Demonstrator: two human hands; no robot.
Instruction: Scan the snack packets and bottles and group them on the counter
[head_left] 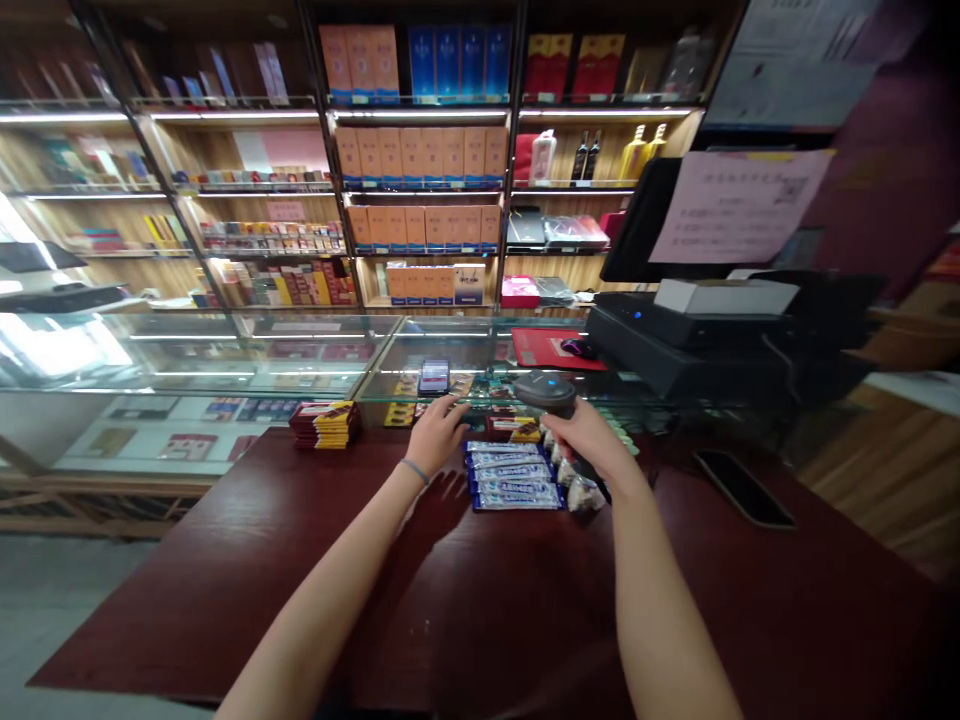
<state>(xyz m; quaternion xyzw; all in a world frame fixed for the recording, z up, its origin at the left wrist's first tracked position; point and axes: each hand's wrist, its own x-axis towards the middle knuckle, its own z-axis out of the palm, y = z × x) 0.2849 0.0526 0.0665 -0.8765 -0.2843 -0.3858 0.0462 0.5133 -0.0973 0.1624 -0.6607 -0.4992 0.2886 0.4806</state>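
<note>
My right hand (pixel 592 438) is wrapped round the handle of a dark barcode scanner (pixel 546 390), whose head points left and shows a blue light. Below the scanner, several blue and silver packets (pixel 516 478) lie in a row on the dark red table. My left hand (pixel 436 437), with a thin band on the wrist, hovers left of these packets with its fingers stretched out and holding nothing I can see. Just beyond its fingertips a small device with a lit screen (pixel 435 376) stands by the glass counter. Small clear-wrapped items (pixel 583 494) lie right of the packets, partly behind my right hand.
Red and yellow packs (pixel 324 425) are stacked at the table's back left. A dark phone (pixel 744 488) lies at the right. The glass display counter (pixel 300 350) edges the table's far side. A monitor (pixel 637 220) with a paper stands beyond, before stocked shelves.
</note>
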